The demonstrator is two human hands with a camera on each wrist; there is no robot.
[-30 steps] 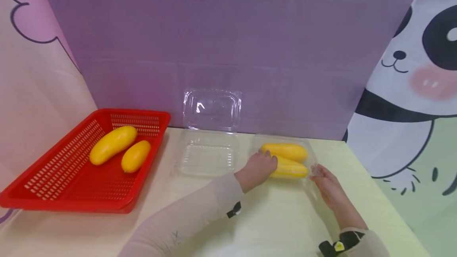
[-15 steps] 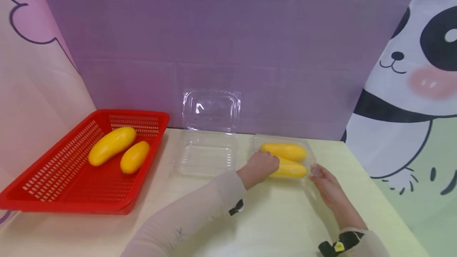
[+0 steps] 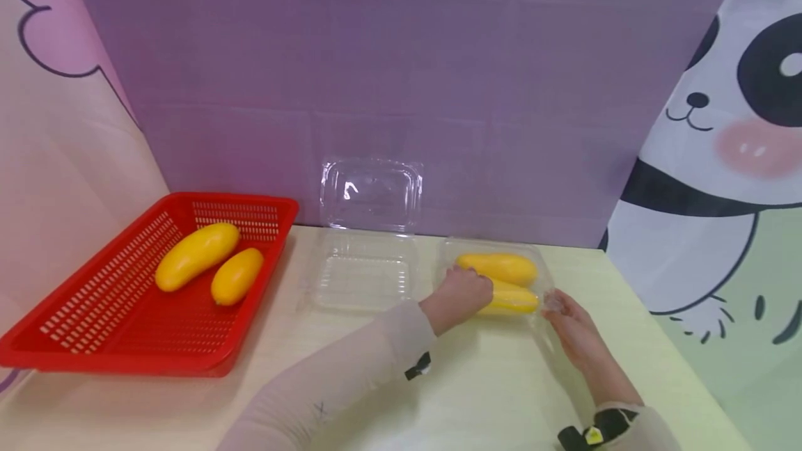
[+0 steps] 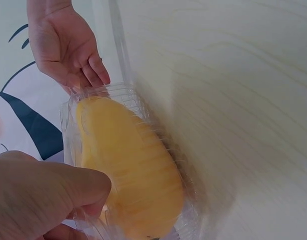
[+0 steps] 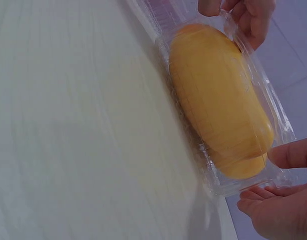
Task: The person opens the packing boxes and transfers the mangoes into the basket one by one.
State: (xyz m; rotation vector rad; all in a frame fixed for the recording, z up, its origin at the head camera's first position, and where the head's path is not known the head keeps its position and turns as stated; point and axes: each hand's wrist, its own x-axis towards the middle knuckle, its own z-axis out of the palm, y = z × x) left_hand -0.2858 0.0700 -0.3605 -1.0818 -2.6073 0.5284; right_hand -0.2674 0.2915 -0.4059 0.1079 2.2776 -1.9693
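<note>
Two long yellow fruits shaped like mangoes, the rear one (image 3: 501,268) and the front one (image 3: 512,298), lie side by side inside a clear plastic clamshell box (image 5: 216,191) at the right of the table. Clear plastic covers them in both wrist views. My left hand (image 3: 459,298) pinches the box's rim at its left end, thumb on top. At the opposite end, my right hand (image 3: 578,331) holds the right front corner between thumb and fingers. The left fingertips are partly hidden in the head view.
A second clear clamshell box (image 3: 363,303) stands left of the first, its lid (image 3: 372,193) upright against the purple backdrop. At the left, a red plastic basket (image 3: 119,362) contains a large yellow fruit (image 3: 197,256) and a smaller one (image 3: 238,277).
My left hand has shifted slightly right along the box's near left edge, its fingers drawn in more. The right hand keeps its hold on the corner.
</note>
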